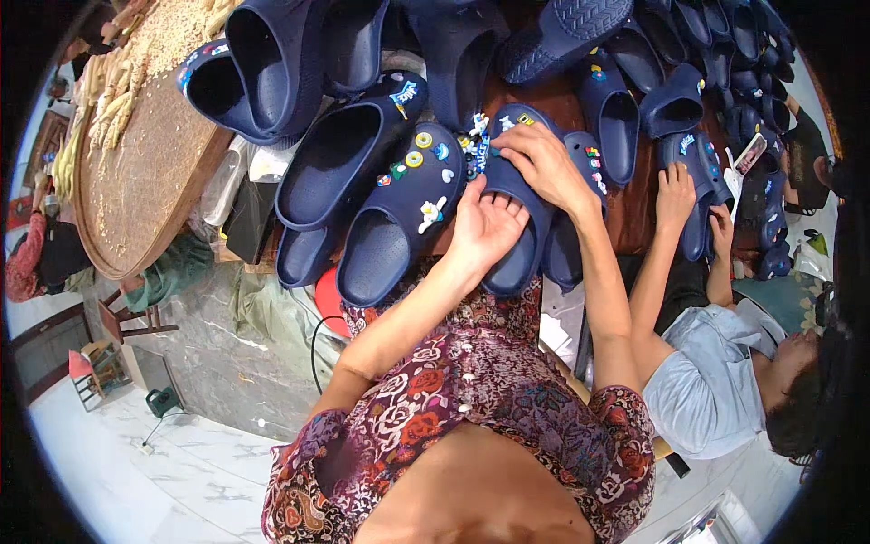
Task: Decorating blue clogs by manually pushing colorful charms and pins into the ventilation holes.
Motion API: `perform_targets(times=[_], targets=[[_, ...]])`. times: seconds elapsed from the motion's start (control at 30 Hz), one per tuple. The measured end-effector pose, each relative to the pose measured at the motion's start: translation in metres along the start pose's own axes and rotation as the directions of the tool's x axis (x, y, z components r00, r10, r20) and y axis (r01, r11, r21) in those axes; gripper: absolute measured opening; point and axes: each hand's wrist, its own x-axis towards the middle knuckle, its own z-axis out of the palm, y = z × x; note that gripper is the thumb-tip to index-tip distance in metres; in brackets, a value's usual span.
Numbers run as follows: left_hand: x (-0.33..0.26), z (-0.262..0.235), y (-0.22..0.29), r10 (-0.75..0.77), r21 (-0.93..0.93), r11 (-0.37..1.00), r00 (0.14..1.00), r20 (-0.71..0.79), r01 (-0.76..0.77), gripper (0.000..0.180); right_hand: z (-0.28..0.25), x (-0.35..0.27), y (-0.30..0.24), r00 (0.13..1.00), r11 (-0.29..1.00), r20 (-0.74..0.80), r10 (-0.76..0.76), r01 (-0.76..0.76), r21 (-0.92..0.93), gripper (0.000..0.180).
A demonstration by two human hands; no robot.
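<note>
A navy foam clog (513,265) lies in front of me at the table's near edge, toe pointing away. My left hand (489,225) is palm up with its fingers curled into the clog's foot opening and the thumb outside along its left side. My right hand (546,165) bends over the clog's upper, fingertips drawn together at its left side; whatever they pinch is too small to make out. Beside those fingertips sit small white and blue charms (477,150). To the left lies another navy clog (376,258) decorated with several charms, including a white figure (432,214).
More navy clogs (328,163) crowd the table on both sides and behind. A round woven tray (145,181) with corn stands at far left. On the right, a co-worker's hands (675,195) handle another clog (696,213). A red stool (332,304) is below the table edge.
</note>
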Motion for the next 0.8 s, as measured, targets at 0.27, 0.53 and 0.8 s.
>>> perform_targets(times=[0.27,0.53,0.8], targets=[[-0.025,0.009,-0.003,-0.001,0.15,0.989,1.0,0.015,-0.001,0.038,-0.015,0.003,-0.013,0.995,0.985,0.044,0.089,-0.094,0.146,0.018],[-0.039,0.013,0.0,0.093,0.43,0.897,0.995,0.038,-0.101,0.039,-0.003,-0.011,-0.018,0.991,0.982,-0.101,0.087,-0.068,0.178,0.018],[-0.046,0.015,0.004,0.096,0.488,0.866,0.994,0.058,-0.112,0.036,0.005,-0.017,-0.021,0.983,0.992,-0.177,0.043,-0.021,0.126,0.018]])
